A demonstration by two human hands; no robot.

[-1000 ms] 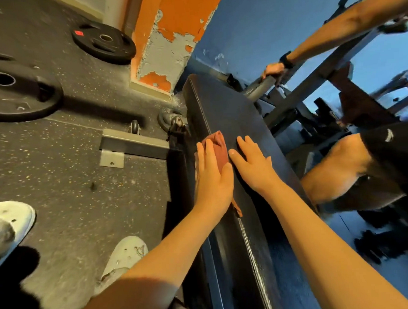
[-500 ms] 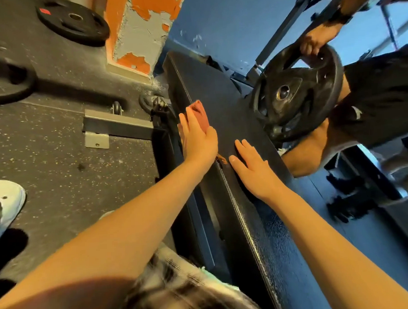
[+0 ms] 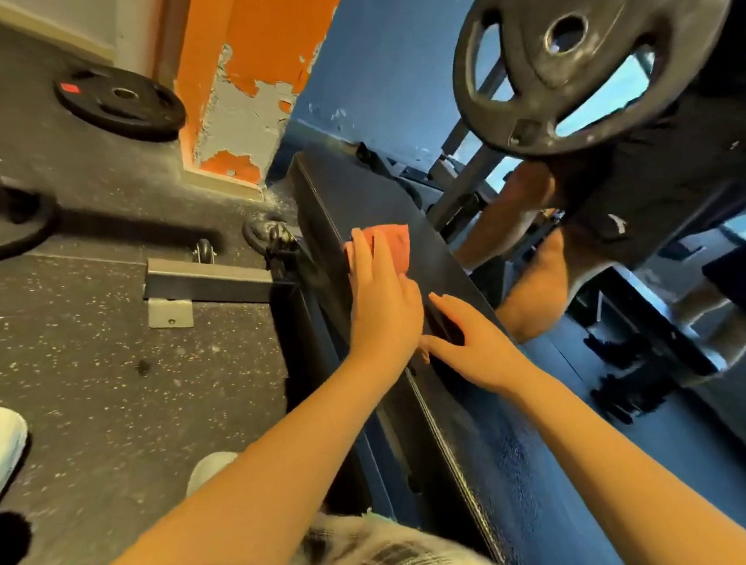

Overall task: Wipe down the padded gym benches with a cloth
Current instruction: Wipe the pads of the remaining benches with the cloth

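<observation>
**Wiping stroke on a padded bench (image 3: 492, 449).** The speckled rubber floor (image 3: 108, 382) spreads to the left of the bench, and a peeling orange pillar (image 3: 248, 73) stands beyond its far left corner. To the right of the bench a second person carries a large weight plate (image 3: 588, 55), raised near the far right edge; a wide stroke there probably calls for care. A smaller plate (image 3: 119, 101) lies flat, well left of the bench's far end. A steel foot bar (image 3: 207, 282) juts left from the bench's base, evidently to steady it.

The left hand (image 3: 384, 316), fingers straight, presses the pink cloth (image 3: 393, 249) flat on the left half of the pad, spreading pressure across the fabric. The right hand (image 3: 474, 350), fingers straight and apart, rests bare on the pad just beside the left hand, apparently as a brace. The pad's far end lies ahead of the cloth and is likely the next stretch to cover.
</observation>
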